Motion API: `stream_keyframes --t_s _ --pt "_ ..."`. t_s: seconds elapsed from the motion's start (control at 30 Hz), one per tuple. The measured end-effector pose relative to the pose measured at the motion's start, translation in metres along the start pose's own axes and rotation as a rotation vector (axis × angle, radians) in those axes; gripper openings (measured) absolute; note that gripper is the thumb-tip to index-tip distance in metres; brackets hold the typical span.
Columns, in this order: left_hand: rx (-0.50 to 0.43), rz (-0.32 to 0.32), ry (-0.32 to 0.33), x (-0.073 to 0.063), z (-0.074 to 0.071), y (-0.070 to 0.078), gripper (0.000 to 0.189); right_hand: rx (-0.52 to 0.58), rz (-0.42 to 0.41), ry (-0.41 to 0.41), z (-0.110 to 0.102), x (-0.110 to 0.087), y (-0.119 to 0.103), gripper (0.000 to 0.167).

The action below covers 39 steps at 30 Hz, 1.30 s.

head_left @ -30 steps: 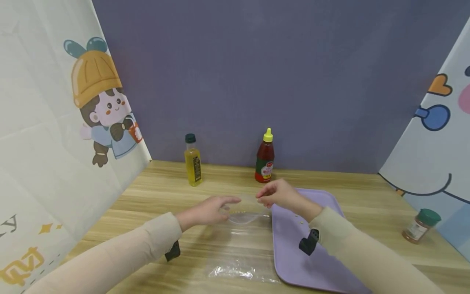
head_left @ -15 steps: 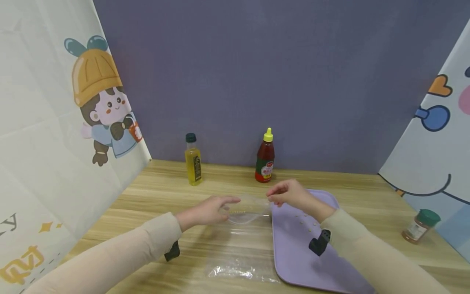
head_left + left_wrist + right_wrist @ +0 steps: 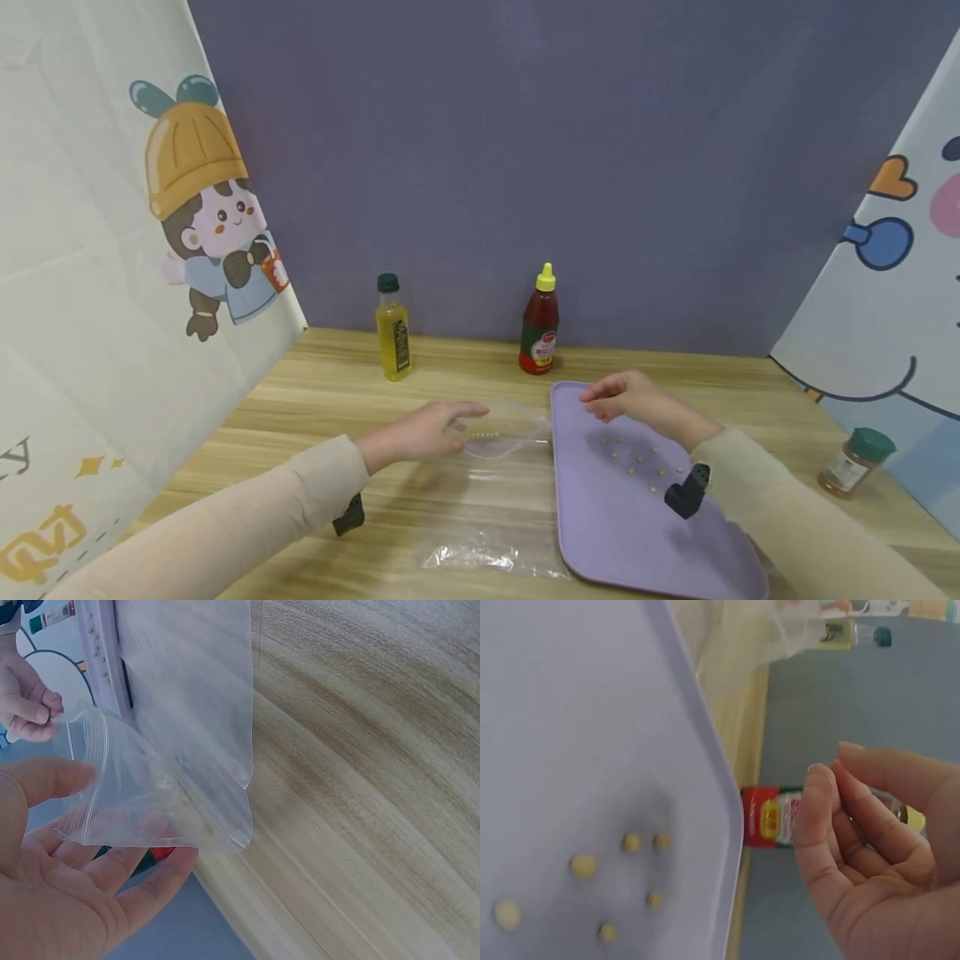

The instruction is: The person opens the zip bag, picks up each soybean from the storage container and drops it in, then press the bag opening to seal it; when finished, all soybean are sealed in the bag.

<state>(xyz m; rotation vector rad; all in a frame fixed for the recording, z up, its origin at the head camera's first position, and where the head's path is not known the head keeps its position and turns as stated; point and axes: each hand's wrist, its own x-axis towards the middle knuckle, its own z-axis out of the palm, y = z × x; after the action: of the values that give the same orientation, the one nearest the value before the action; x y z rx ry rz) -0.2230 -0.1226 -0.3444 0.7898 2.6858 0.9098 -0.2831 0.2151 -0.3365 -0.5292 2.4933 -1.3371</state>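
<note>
My left hand [image 3: 423, 431] grips the mouth of a clear zip-top bag [image 3: 187, 682], fingers on both sides of the film. The bag's mouth is raised and parted, while its lower part lies flat on the wooden table. A few small yellow beans [image 3: 482, 434] show blurred through the plastic. My right hand [image 3: 637, 404] hovers over the far end of a lilac tray [image 3: 600, 533]. Its fingers are loosely bent, with a gap between thumb and forefinger and nothing seen between them in the right wrist view. Several round yellow beans [image 3: 583, 865] lie scattered on the tray below.
An oil bottle [image 3: 393, 337] with a dark cap stands at the back left. Behind the tray's far left corner is a red sauce bottle [image 3: 540, 329] with a yellow nozzle. A green-lidded spice jar [image 3: 852, 467] stands at the right. A grey-blue backdrop [image 3: 480, 167] closes the far side.
My right hand has moved right, from the bag's mouth to above the tray, uncovering more beans. The left hand stays on the bag.
</note>
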Motion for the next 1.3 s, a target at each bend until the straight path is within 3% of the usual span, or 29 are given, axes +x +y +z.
stream_keyframes --t_s 0.33,0.57,0.7,0.93,1.3 --pt "-0.001 0.004 0.0 0.001 0.0 0.0 0.061 -0.091 0.0 -0.042 -0.013 0.002 0.024 0.036" --pt "-0.008 -0.001 -0.01 0.001 0.002 -0.003 0.06 -0.131 -0.063 -0.14 -0.016 0.011 0.059 0.028" --pt "-0.002 0.002 -0.007 0.001 0.002 -0.003 0.06 -0.154 -0.087 -0.16 -0.013 0.013 0.066 0.026" --pt "-0.006 -0.001 -0.011 0.0 0.003 -0.002 0.06 -0.172 -0.116 -0.152 -0.007 0.014 0.064 0.023" --pt "-0.014 0.011 -0.008 -0.003 0.002 -0.001 0.06 -0.297 -0.068 -0.03 0.001 0.011 0.054 0.01"
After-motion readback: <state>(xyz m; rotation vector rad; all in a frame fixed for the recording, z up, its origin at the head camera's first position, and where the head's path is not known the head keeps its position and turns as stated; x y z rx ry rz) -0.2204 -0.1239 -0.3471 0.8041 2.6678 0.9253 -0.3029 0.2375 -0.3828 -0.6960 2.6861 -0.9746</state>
